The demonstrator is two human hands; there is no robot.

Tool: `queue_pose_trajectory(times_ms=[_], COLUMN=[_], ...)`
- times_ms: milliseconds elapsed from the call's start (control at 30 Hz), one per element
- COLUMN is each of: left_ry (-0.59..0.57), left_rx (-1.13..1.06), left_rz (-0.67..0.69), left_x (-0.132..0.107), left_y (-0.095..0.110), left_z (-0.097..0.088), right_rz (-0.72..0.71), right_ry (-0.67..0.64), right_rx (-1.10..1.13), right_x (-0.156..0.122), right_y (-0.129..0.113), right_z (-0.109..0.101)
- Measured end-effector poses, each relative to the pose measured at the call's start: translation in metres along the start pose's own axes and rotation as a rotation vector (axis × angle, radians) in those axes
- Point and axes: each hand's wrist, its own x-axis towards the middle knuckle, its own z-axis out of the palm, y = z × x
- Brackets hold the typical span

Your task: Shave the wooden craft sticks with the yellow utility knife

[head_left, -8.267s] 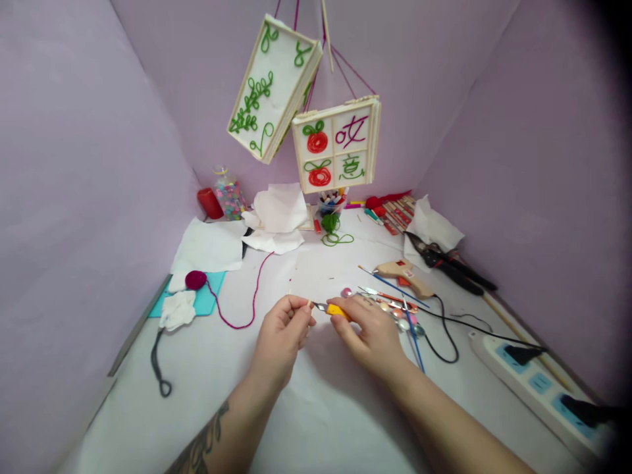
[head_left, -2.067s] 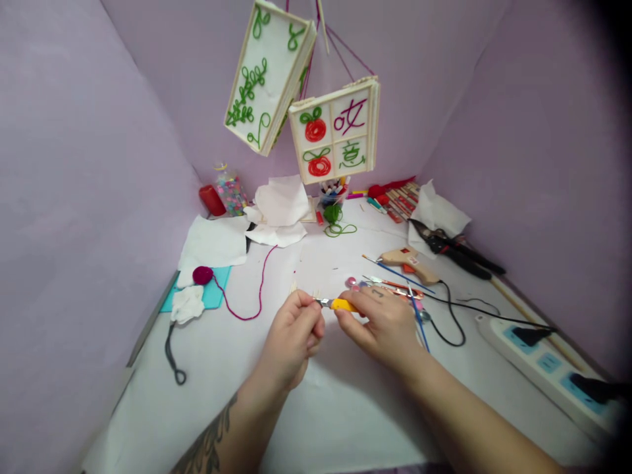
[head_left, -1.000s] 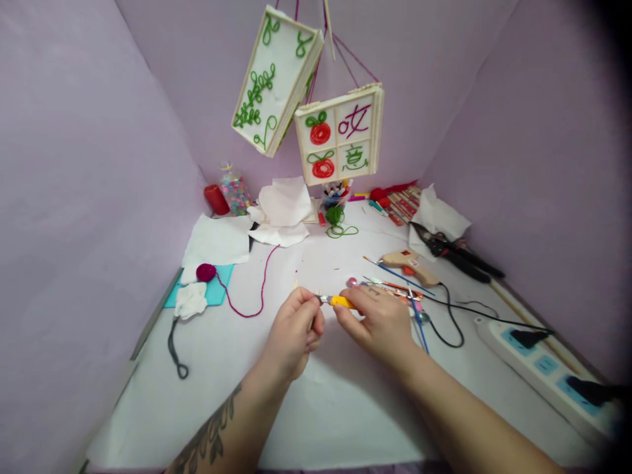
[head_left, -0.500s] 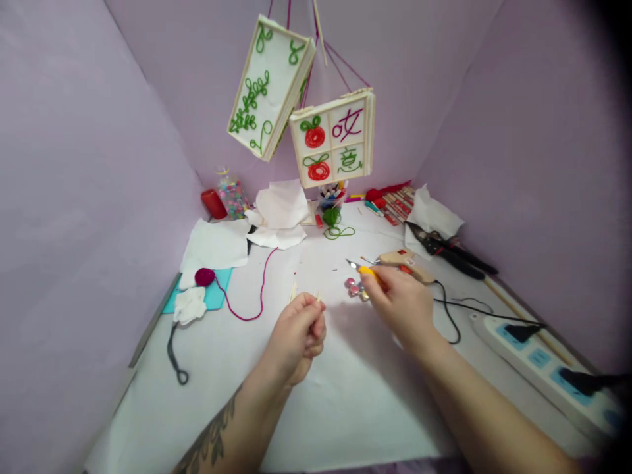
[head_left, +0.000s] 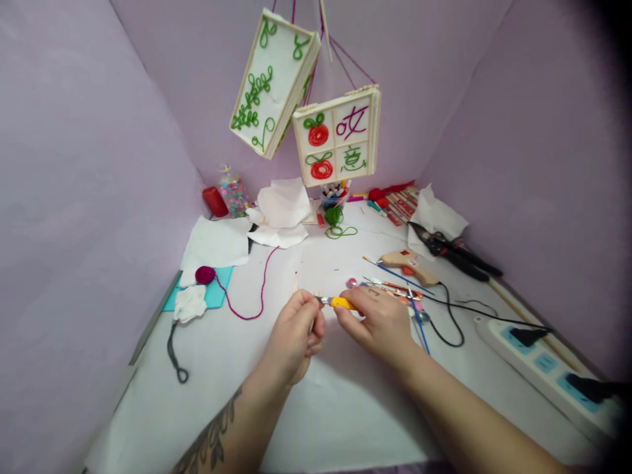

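Note:
My left hand (head_left: pixel 296 337) is closed around a few thin pale wooden sticks (head_left: pixel 316 294) whose ends poke out above the fingers. My right hand (head_left: pixel 378 322) grips a small yellow-handled knife (head_left: pixel 340 303), its metal blade pointing left and touching the stick ends. Both hands meet over the white table sheet (head_left: pixel 237 368) at the middle of the view. Just behind my right hand lie several shiny round beads (head_left: pixel 351 283) and thin brushes (head_left: pixel 395 273).
Two framed yarn panels (head_left: pixel 338 135) hang above the table. A glue gun (head_left: pixel 407 262), black cutters (head_left: pixel 447 251) and a power strip (head_left: pixel 543 368) lie on the right. Magenta yarn ball (head_left: pixel 204 274), teal mat, tissues, bead jar (head_left: pixel 233 195) and green yarn (head_left: pixel 334 217) sit behind.
Half a second ago my right hand had drawn the knife away to the right, near the glue gun; now it is back with the blade against the sticks. My left hand has stayed put.

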Motion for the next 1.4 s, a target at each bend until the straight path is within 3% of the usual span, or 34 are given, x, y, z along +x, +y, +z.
queue_pose_trajectory(times_ms=[200,400,500,600,700,833,1400], left_ry=[0.017,-0.024,-0.078,-0.049,0.007,-0.016,-0.05], left_rx=[0.033,0.005,0.01,-0.001,-0.021,-0.011,0.042], left_rz=[0.058,0.009,-0.028,-0.015,0.01,0.018,0.051], left_x=[0.0,-0.003,-0.007,-0.008,-0.007,-0.005,-0.006], left_y=[-0.001,0.001,0.002,0.004,0.005,0.003,0.001], left_z=[0.001,0.001,0.002,0.002,0.001,0.001,0.001], right_rz=[0.006,0.012,0.129,0.26,0.151,-0.004,-0.004], right_ry=[-0.003,-0.036,-0.073,-0.047,-0.003,-0.004,-0.027], right_rx=[-0.033,-0.042,-0.137,-0.126,0.018,0.037,0.052], right_x=[0.001,0.0,0.003,0.006,0.006,0.003,0.001], right_y=[-0.003,0.0,0.012,0.021,0.014,-0.004,-0.007], right_z=[-0.002,0.0,0.0,-0.004,-0.008,-0.007,-0.005])
